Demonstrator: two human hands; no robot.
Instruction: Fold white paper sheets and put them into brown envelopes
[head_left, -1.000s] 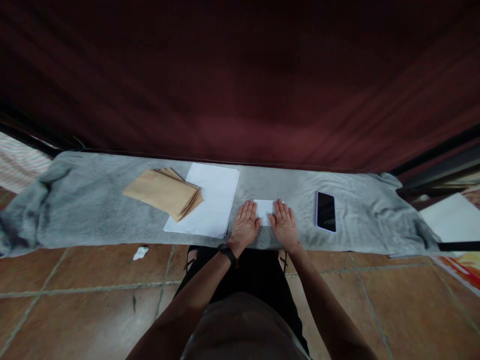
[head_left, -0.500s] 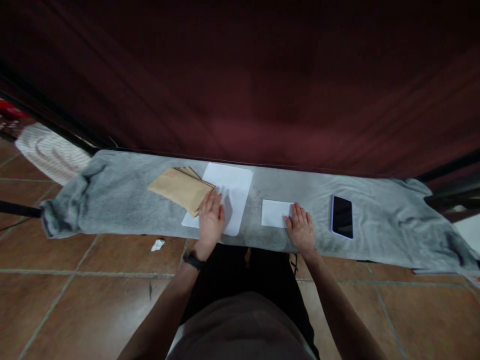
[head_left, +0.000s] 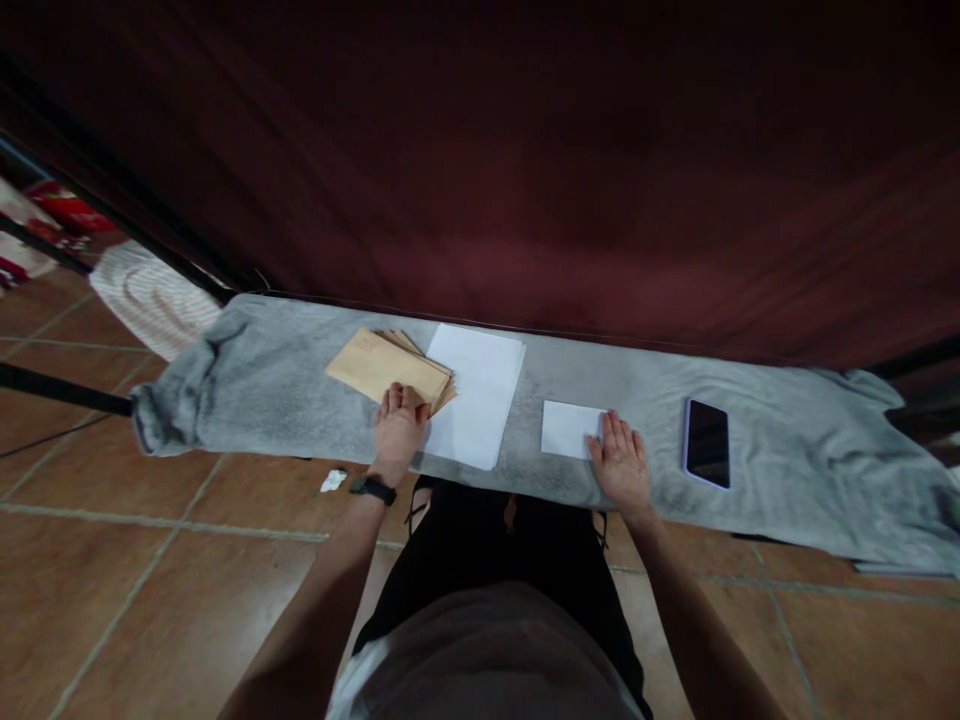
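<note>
My left hand (head_left: 400, 432) lies on the lower edge of a pile of brown paper envelopes (head_left: 382, 365), its fingers stretched over the top one. The pile is fanned at its right end and overlaps a stack of white paper sheets (head_left: 480, 390). Farther right, my right hand (head_left: 622, 465) rests flat, fingertips and thumb touching the right edge of a small white folded paper (head_left: 570, 430). Both hands are open. What lies under the left fingers is partly hidden.
A grey cloth (head_left: 285, 400) covers the narrow table. To the right of my right hand lies a phone (head_left: 707, 443) with a purple edge. A dark red curtain (head_left: 540, 250) hangs behind the table. A scrap of white paper (head_left: 333, 481) is on the tiled floor.
My left hand has moved from the right end of the envelopes to their lower edge, and the envelopes fan out more there. My right hand stays by the folded paper. The view has shifted slightly.
</note>
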